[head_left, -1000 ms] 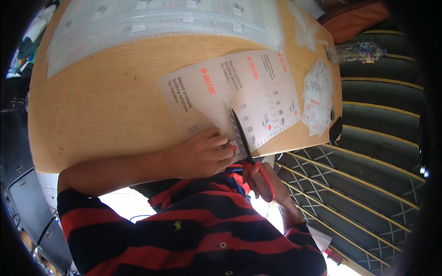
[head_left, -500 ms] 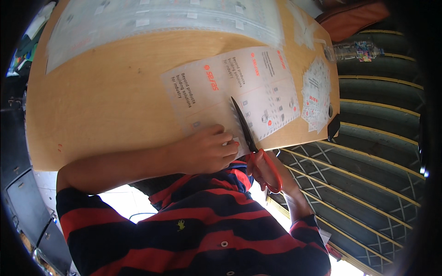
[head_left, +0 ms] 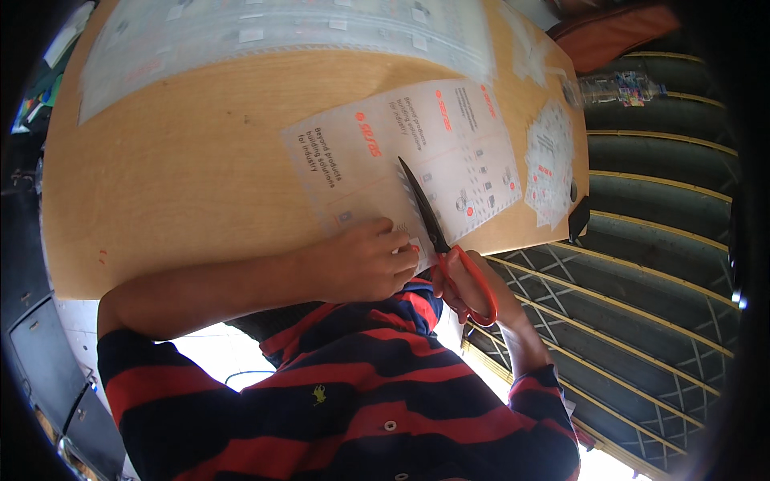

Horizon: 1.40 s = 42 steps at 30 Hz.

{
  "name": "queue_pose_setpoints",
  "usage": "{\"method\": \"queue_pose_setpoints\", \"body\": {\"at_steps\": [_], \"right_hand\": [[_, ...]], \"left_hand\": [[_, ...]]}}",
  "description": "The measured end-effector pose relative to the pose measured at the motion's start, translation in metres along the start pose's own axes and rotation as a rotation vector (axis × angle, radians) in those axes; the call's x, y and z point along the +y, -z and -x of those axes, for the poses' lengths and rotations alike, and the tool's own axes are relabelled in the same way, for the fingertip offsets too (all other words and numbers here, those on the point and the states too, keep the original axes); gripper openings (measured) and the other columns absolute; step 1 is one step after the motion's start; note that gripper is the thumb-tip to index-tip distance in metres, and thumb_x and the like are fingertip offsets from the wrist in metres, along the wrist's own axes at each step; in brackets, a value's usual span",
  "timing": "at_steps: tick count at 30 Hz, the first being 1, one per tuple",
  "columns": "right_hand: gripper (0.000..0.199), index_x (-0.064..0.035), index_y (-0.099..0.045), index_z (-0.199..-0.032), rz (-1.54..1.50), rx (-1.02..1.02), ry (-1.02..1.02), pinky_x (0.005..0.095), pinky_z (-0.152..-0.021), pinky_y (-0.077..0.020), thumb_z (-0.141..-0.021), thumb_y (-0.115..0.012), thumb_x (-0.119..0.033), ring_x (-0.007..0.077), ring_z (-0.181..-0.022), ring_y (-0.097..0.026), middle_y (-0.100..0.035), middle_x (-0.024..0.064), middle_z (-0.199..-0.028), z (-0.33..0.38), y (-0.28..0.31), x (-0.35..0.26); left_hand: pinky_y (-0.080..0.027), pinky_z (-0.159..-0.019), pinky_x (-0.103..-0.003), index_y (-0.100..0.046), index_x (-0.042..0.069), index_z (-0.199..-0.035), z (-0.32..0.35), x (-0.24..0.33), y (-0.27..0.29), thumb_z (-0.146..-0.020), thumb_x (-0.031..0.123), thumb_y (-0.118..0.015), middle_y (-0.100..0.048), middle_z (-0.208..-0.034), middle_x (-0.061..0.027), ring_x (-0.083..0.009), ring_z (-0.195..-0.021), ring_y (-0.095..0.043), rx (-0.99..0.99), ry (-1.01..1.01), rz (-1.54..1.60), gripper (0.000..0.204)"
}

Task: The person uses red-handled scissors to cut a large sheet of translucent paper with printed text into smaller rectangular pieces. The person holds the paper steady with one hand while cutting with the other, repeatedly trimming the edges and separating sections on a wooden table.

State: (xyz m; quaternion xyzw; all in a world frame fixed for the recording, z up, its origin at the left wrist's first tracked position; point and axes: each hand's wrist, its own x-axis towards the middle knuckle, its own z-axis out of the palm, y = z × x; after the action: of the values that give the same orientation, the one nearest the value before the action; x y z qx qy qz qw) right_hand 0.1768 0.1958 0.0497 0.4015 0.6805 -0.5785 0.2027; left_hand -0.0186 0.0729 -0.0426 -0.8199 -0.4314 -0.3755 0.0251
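A thin white printed sheet [head_left: 359,180], with red and dark print, lies across the near right part of the table, its near edge by my body. My left hand [head_left: 370,260] rests on the sheet's near edge, fingers curled and pinching it. My right hand [head_left: 473,289] grips a pair of scissors [head_left: 427,215] by the red handles, just past the table's near edge. Their long black blades point away from me, along a striped line across the sheet. Whether the lower blade sits beneath the sheet, I cannot tell.
Larger printed sheets [head_left: 281,36] cover the table's far side. A pile of small cut pieces [head_left: 550,172] sits at the right edge, with white strips [head_left: 525,48] beyond. A clear plastic bottle [head_left: 618,88] and a brown bag [head_left: 613,36] are at the far right.
The scissors have moved slightly farther from me along the sheet, their handles shifting a little to the right with my right hand. My left hand has hardly moved.
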Motion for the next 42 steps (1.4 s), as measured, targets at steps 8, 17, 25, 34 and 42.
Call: {"method": "queue_pose_setpoints", "body": {"at_steps": [8,17,25,34,42], "right_hand": [[0.08,0.0013,-0.058,-0.071,0.08,-0.007,-0.052,0.0243,-0.036,-0.0375,-0.099,-0.027,-0.067,0.0097,-0.034,-0.044,-0.043,0.0019,-0.041,-0.001,0.004,-0.005],[0.081,0.0006,-0.059,-0.071,0.138,0.002,-0.074,0.0251,-0.036,-0.0358,-0.1,-0.025,-0.067,0.0106,-0.034,-0.044,-0.043,0.0016,-0.041,-0.008,0.009,-0.015],[0.082,0.0009,-0.058,-0.071,0.138,-0.011,-0.055,0.025,-0.035,-0.0388,-0.098,-0.027,-0.069,0.0104,-0.034,-0.044,-0.042,0.0011,-0.041,-0.012,0.012,-0.022],[0.077,-0.0014,-0.058,-0.074,0.122,-0.022,0.004,0.0248,-0.035,-0.038,-0.1,-0.026,-0.066,0.0105,-0.034,-0.042,-0.04,0.0,-0.043,-0.021,0.018,-0.029],[0.071,-0.0034,-0.051,-0.07,0.085,-0.028,0.08,0.0254,-0.036,-0.038,-0.103,-0.025,-0.06,0.0127,-0.032,-0.047,-0.043,0.0029,-0.039,-0.033,0.016,-0.043]], "left_hand": [[-0.051,-0.079,-0.036,-0.067,-0.001,-0.1,-0.001,0.005,0.003,-0.075,0.018,-0.073,-0.059,-0.091,-0.0036,-0.0199,-0.089,-0.058,-0.02,0.017,-0.009,0.032],[-0.05,-0.075,-0.033,-0.068,0.005,-0.084,-0.001,0.004,-0.001,-0.079,0.017,-0.064,-0.064,-0.087,-0.0029,-0.0189,-0.091,-0.061,0.02,-0.006,-0.053,0.014],[-0.051,-0.078,-0.037,-0.068,0.0,-0.094,0.001,0.005,-0.002,-0.078,0.018,-0.071,-0.063,-0.098,-0.006,-0.0206,-0.091,-0.059,-0.055,-0.007,-0.015,0.025],[-0.05,-0.075,-0.034,-0.069,0.004,-0.085,0.0,0.004,-0.001,-0.076,0.018,-0.066,-0.062,-0.089,-0.0028,-0.0186,-0.087,-0.06,0.002,-0.025,-0.027,0.017],[-0.05,-0.075,-0.031,-0.07,0.006,-0.082,0.001,0.003,-0.001,-0.077,0.019,-0.065,-0.062,-0.085,0.0,-0.0165,-0.086,-0.06,0.025,-0.033,-0.072,0.015]]}}
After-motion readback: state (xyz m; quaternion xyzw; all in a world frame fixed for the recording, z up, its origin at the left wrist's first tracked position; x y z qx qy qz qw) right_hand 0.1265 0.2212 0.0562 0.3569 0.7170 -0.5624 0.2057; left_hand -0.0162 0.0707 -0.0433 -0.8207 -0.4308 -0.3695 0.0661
